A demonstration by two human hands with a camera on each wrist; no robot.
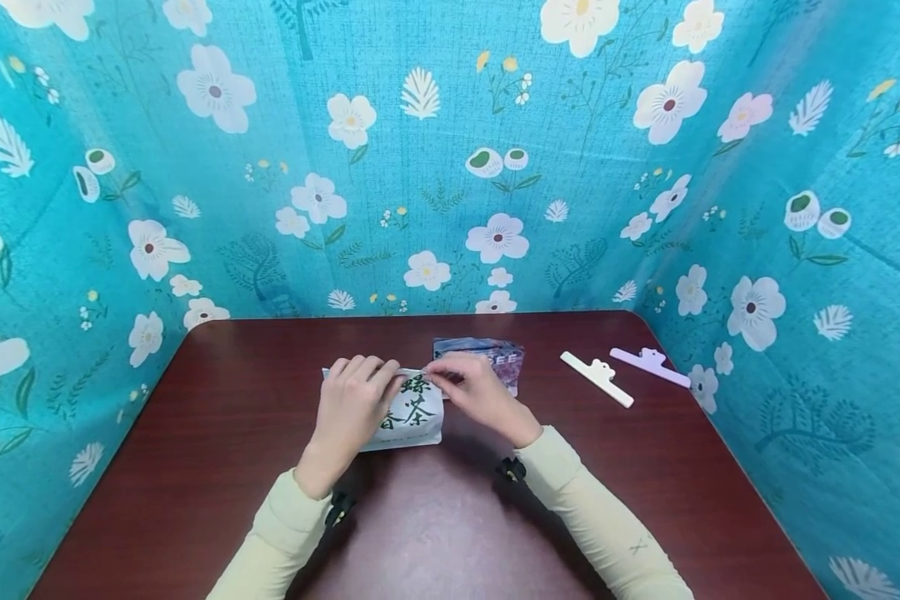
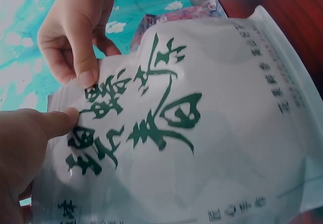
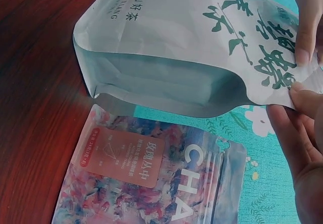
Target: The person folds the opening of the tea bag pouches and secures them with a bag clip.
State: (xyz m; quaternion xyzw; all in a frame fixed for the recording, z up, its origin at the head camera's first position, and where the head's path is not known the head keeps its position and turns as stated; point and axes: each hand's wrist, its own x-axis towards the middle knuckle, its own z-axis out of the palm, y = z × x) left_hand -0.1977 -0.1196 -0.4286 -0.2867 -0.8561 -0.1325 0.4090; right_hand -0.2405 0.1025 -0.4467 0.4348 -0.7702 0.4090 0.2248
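A white tea bag (image 1: 412, 421) with large green characters stands on the table, its printed front toward me. My left hand (image 1: 356, 400) pinches its top edge near the middle, thumb on the front face. At the right end of that edge, my right hand (image 1: 476, 392) pinches the bag between thumb and fingers. In the left wrist view the right hand (image 2: 81, 32) grips the top corner close to the left thumb (image 2: 63, 123). From the right wrist view, the bag's gusseted side (image 3: 161, 82) bulges outward below the pinched corner.
Behind the white bag stands a colourful pink and blue pouch (image 3: 141, 168), partly hidden by my right hand in the head view. A white sealing clip (image 1: 597, 379) and a lilac sealing clip (image 1: 650, 366) lie on the dark red table (image 1: 232, 400) at the right. Floral curtains surround it.
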